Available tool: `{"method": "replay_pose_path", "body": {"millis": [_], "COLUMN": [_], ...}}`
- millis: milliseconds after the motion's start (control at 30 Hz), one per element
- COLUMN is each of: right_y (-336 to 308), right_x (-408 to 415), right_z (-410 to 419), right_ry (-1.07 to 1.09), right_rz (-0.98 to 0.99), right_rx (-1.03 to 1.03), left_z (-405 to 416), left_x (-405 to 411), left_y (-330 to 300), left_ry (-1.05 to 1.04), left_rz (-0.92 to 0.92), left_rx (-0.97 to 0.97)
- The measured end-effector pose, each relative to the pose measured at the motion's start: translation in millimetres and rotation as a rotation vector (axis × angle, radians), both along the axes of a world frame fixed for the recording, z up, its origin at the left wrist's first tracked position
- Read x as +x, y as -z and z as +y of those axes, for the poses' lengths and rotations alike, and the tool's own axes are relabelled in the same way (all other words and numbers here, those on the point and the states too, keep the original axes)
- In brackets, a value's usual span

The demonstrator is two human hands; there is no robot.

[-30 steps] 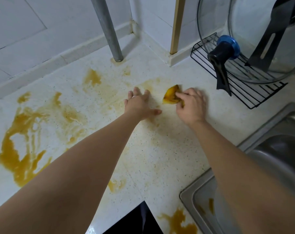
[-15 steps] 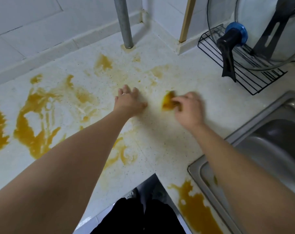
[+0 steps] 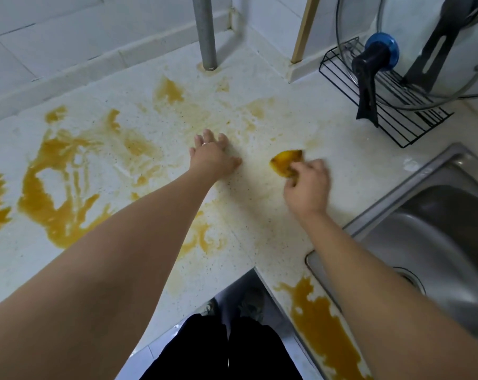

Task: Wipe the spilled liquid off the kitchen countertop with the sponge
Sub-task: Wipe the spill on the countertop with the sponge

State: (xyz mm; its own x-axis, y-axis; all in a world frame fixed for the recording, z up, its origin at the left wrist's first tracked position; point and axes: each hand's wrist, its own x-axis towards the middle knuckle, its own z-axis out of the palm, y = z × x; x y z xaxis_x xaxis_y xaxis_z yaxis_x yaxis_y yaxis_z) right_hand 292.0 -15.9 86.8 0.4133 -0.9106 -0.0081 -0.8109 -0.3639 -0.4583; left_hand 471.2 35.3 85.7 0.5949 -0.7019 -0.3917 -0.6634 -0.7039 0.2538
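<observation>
A soaked yellow-orange sponge [image 3: 286, 161] lies on the pale speckled countertop [image 3: 259, 215], gripped by my right hand [image 3: 306, 187], whose fingers curl over its near edge. My left hand [image 3: 211, 157] rests flat on the counter just left of it, fingers spread, a ring on one finger. Brown-yellow spilled liquid [image 3: 48, 193] covers the left of the counter in thick pools and smears. Another pool [image 3: 322, 325] sits by the sink's front corner. Thinner smears [image 3: 169, 90] lie near the back.
A steel sink [image 3: 435, 242] fills the right. A black wire rack [image 3: 383, 105] at the back right holds a glass lid and black utensils. A metal pole [image 3: 205, 31] stands at the back, a wooden stick [image 3: 303, 28] leans in the corner. My dark-clothed legs [image 3: 224, 349] show below the counter's edge.
My right hand has drawn the sponge back towards me and slightly right, and more of the sponge shows beyond the fingers. My left hand has stayed flat on the counter. The view has shifted.
</observation>
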Motion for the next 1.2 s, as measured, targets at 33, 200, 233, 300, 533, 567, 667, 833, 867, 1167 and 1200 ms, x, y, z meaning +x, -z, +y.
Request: {"method": "replay_pose_path", "body": {"millis": [33,200,233,300,533,567,667,833,867,1167,1200], "right_y": [1.8,2.6,1.0,-0.5,7.5,5.6,0.2,3.7,1.8,-1.9,-4.2], "right_x": [7.5,9.9,8.4,14.8,19.5,16.4,29.9,32.5,31.1,59.4,56.8], "right_z": [11.6,-14.3,-26.4,-26.6,-37.4,-51.7,-61.1,-94.8,-109.4,-108.8,-119.1], "right_ry": [-0.135,-0.221,-0.07,-0.038,-0.215,-0.06,-0.058,-0.085,0.018,-0.098,0.035], "right_rz": [-0.034,-0.008,0.007,0.002,0.039,0.081,0.099,0.101,0.091,-0.003,0.004], "right_rx": [0.025,-0.018,-0.019,0.01,-0.053,-0.07,-0.058,-0.09,-0.089,-0.091,-0.098], "left_z": [-1.3,-4.2,-4.3,-7.1,-29.9,-31.0,-37.6,-40.9,-40.2,-41.6,-41.8], "left_x": [0.1,3.0,4.0,5.0,14.0,17.2,23.0,24.0,25.1,27.0,27.2], "left_y": [-0.1,-0.8,-1.1,-2.0,-6.7,-8.5,-9.9,-2.0,-2.2,-6.2,-6.5], "left_ry": [-0.002,-0.018,-0.027,-0.035,-0.06,-0.081,-0.119,-0.093,-0.094,-0.107,-0.105], "left_rz": [-0.003,0.017,0.022,0.014,-0.001,0.011,0.024,-0.005,-0.009,0.03,0.027], "left_rx": [0.002,-0.002,-0.005,-0.014,-0.011,-0.02,-0.019,0.004,0.009,0.009,0.011]}}
